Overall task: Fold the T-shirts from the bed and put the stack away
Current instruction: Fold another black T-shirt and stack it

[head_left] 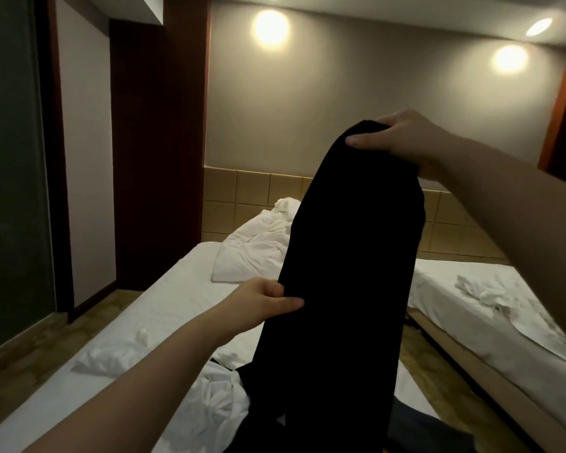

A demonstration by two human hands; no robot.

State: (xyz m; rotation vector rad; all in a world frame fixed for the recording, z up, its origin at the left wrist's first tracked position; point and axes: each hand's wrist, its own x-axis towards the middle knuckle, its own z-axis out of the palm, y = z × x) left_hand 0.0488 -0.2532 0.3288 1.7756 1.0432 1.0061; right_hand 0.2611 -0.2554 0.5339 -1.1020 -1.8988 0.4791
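Black T-shirt (347, 256) held up vertical, folded narrow, above bed (164, 308)

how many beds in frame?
2. One bed fills the left foreground; a second bed stands to its right, apart from it. Others may lie outside the view.

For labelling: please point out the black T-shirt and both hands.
black T-shirt (347, 256), head view, middle of the hanging cloth.
left hand (262, 304), head view, back of hand.
right hand (402, 145), head view, its middle.
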